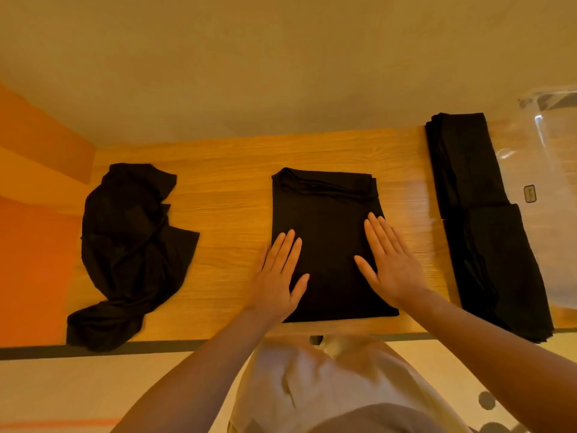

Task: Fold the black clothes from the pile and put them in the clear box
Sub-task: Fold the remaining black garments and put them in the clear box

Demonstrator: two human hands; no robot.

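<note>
Now both hands, left hand and right hand, press flat, fingers straight, smoothing the folded black cloth rectangle on the wooden bench. Next, probably, it must be lifted whole toward the clear plastic box, past the folded black stack; the crumpled black pile waits.

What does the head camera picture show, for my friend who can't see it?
Two flat hands, left hand and right hand, press a folded black garment on a wooden table. Crumpled pile left; folded stack and clear box right.

A wooden table is spanning the middle of the view, its grain running from 9 o'clock to 3 o'clock. An orange wall is standing at 9 o'clock, a beige wall is filling 12 o'clock, and pale flooring is showing at 7 o'clock.
</note>
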